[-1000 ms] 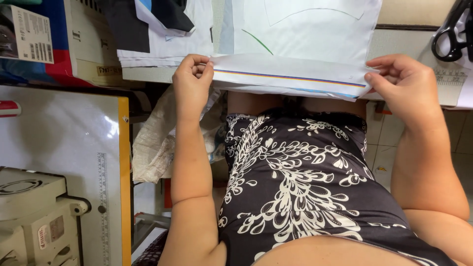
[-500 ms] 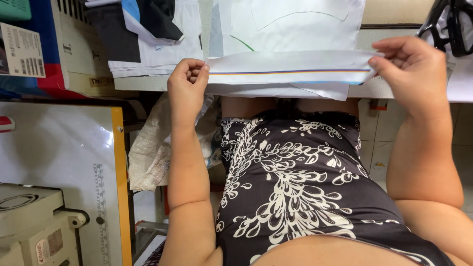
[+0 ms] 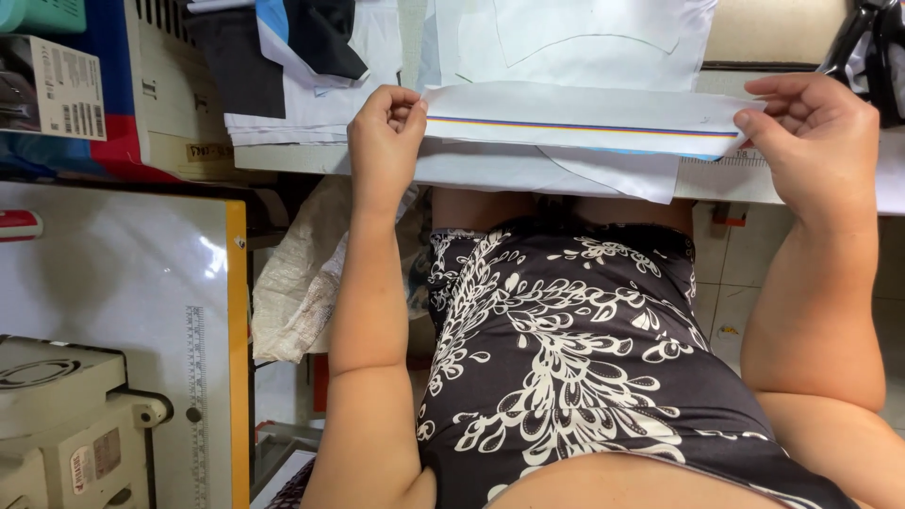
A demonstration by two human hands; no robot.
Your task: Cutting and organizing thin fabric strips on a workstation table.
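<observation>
I hold a long white fabric strip (image 3: 584, 115) with a thin multicoloured stripe, stretched level between both hands above the table's front edge. My left hand (image 3: 385, 141) pinches its left end with closed fingers. My right hand (image 3: 813, 141) grips its right end between thumb and fingers. Under the strip lie white fabric pieces (image 3: 566, 38) with drawn curved lines, one hanging over the table edge.
A stack of white and dark cloth (image 3: 283, 66) lies at the table's left. Black scissors (image 3: 872, 47) sit at the top right. A white board with a yellow edge and ruler (image 3: 198, 358), a white machine (image 3: 66, 424) and a crumpled bag (image 3: 302, 283) are on my left.
Both hands have lifted the strip a little higher and farther over the table, keeping it stretched. The view has shifted slightly.
</observation>
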